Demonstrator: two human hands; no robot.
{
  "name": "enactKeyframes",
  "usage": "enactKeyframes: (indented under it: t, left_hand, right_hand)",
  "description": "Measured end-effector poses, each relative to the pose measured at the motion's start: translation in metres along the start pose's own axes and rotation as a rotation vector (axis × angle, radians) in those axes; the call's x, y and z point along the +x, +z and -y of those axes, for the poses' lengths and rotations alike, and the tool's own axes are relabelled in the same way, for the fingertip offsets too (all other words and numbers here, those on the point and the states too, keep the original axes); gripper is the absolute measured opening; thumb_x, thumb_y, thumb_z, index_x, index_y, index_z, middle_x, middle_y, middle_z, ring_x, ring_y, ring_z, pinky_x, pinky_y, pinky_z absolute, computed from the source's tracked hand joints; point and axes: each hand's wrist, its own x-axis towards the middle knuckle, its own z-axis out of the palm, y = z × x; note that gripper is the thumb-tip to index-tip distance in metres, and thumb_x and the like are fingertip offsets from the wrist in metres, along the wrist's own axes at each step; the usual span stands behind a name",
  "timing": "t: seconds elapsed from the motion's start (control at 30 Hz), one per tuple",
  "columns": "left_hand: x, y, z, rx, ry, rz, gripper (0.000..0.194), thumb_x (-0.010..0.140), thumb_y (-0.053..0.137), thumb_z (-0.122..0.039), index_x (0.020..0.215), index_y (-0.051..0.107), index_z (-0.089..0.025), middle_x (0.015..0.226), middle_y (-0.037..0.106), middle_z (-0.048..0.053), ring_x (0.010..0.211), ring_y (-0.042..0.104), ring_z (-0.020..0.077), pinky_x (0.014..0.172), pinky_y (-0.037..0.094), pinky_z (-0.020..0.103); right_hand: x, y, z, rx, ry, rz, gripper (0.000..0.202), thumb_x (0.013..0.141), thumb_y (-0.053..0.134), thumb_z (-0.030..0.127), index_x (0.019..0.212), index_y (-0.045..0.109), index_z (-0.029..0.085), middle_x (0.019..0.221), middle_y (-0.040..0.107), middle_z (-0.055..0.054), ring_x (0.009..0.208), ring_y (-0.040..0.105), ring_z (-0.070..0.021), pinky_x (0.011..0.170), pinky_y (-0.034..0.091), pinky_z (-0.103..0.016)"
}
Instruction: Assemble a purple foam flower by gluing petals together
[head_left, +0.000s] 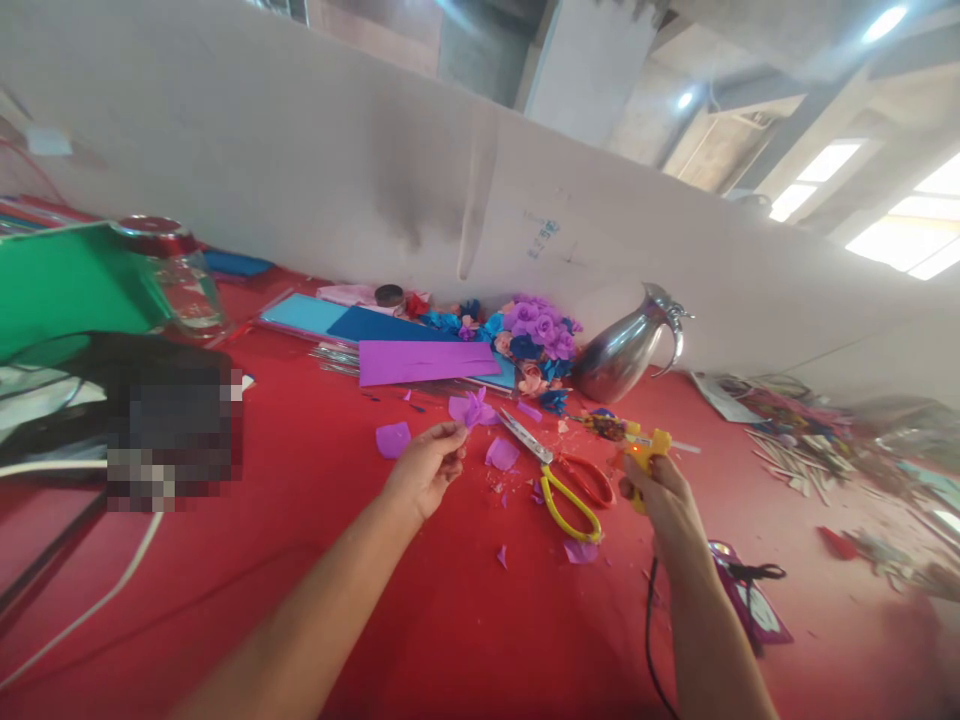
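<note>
Left hand: the left hand (429,466) is seen with thumb and fingertips pinched narrowly together on the base of a small purple crepe-paper flower (475,409).
Flower: its open petals are pointed away from the pinching fingers, above the red tabletop (465,620).
Right hand: the right hand (664,490) is wrapped around a yellow plastic glue gun (645,466); an orange light is lit on its body, and a black cord (651,625) is hung below the fingers.
Scissors: metal scissors with one red and one yellow handle (571,492) are laid between the two sets of fingers, blades directed away and toward the flower.
Scraps: cut purple petals (502,453) are scattered around the left fingertips and the scissors.
Beyond the left fingers: a flat purple paper sheet (424,363) is placed over blue sheets (304,313).
Beyond, between both hands: purple, blue and pink paper flowers (541,330) are heaped beside a silver metal jug (626,345).
</note>
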Motion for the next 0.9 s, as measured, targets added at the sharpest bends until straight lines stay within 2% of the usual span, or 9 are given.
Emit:
enactKeyframes:
  t: [0.1,0.17,0.27,0.33,0.37,0.43,0.53,0.67,0.9]
  left_hand:
    - [-0.004,0.002,-0.004,-0.034,-0.008,0.046,0.017,0.061,0.076,-0.005,0.067,0.063,-0.014,0.056,0.055,-0.003,0.046,0.047,0.0038,0.039,0.029,0.014]
    - [-0.007,0.003,-0.007,-0.046,-0.009,0.09,0.017,0.061,0.076,-0.005,0.067,0.063,-0.014,0.057,0.055,-0.003,0.047,0.048,0.0038,0.04,0.032,0.014]
    - [-0.01,0.004,-0.008,-0.056,-0.018,0.14,0.016,0.062,0.076,-0.006,0.068,0.063,-0.014,0.058,0.055,-0.003,0.048,0.049,0.0035,0.042,0.036,0.014]
    - [-0.012,0.005,-0.007,-0.065,-0.027,0.164,0.016,0.063,0.076,-0.007,0.069,0.063,-0.014,0.06,0.055,-0.003,0.048,0.05,0.0033,0.043,0.037,0.013]
    - [-0.013,0.005,-0.006,-0.07,-0.031,0.175,0.016,0.063,0.076,-0.007,0.07,0.063,-0.014,0.061,0.056,-0.003,0.049,0.05,0.0032,0.043,0.038,0.013]
    - [-0.014,0.006,-0.004,-0.078,-0.037,0.192,0.018,0.062,0.076,-0.007,0.071,0.063,-0.014,0.063,0.057,-0.003,0.048,0.049,0.0031,0.042,0.038,0.013]
    - [-0.016,0.008,-0.003,-0.07,-0.048,0.204,0.018,0.061,0.077,-0.007,0.071,0.063,-0.014,0.063,0.058,-0.003,0.048,0.048,0.0031,0.043,0.038,0.014]
    - [-0.017,0.009,-0.003,-0.077,-0.054,0.221,0.022,0.057,0.081,-0.009,0.069,0.064,-0.013,0.063,0.059,-0.003,0.048,0.048,0.003,0.044,0.038,0.015]
    - [-0.014,0.01,0.002,-0.021,-0.042,0.196,0.027,0.051,0.085,-0.012,0.069,0.065,-0.013,0.061,0.059,-0.003,0.048,0.048,0.003,0.046,0.039,0.015]
  right_hand:
    - [0.037,-0.02,-0.029,-0.041,0.246,0.044,0.032,0.065,0.066,0.048,0.074,0.057,0.019,0.056,0.056,0.002,0.044,0.05,-0.013,0.046,0.038,-0.026]
    - [0.05,-0.031,-0.038,-0.204,0.297,0.032,0.026,0.065,0.064,0.045,0.067,0.057,0.02,0.055,0.057,-0.001,0.047,0.052,-0.016,0.048,0.039,-0.029]
    - [0.048,-0.033,-0.027,-0.622,0.14,-0.143,0.018,0.064,0.066,0.038,0.059,0.061,0.021,0.061,0.06,-0.008,0.061,0.055,-0.0232,0.053,0.038,-0.034]
    - [0.033,-0.016,-0.004,-0.69,-0.057,-0.246,0.013,0.069,0.063,0.033,0.068,0.067,0.021,0.078,0.066,-0.013,0.074,0.057,-0.0266,0.06,0.04,-0.038]
    - [0.022,-0.001,0.01,-0.595,-0.135,-0.191,0.017,0.074,0.057,0.034,0.073,0.07,0.021,0.083,0.068,-0.013,0.076,0.058,-0.0256,0.064,0.041,-0.038]
    - [-0.001,0.036,0.04,-0.237,-0.206,0.099,0.023,0.077,0.055,0.037,0.078,0.071,0.02,0.08,0.069,-0.008,0.073,0.06,-0.0217,0.069,0.045,-0.036]
    - [-0.031,0.094,0.073,0.296,-0.111,0.515,0.024,0.074,0.06,0.038,0.084,0.071,0.019,0.08,0.071,-0.004,0.072,0.062,-0.0174,0.07,0.049,-0.031]
    - [-0.047,0.129,0.085,0.688,0.049,0.521,0.018,0.071,0.066,0.035,0.075,0.069,0.018,0.068,0.067,-0.001,0.065,0.061,-0.0142,0.07,0.05,-0.029]
    - [-0.048,0.124,0.071,0.717,0.009,0.454,0.016,0.074,0.066,0.033,0.078,0.073,0.018,0.071,0.069,0.0,0.067,0.061,-0.0145,0.071,0.05,-0.029]
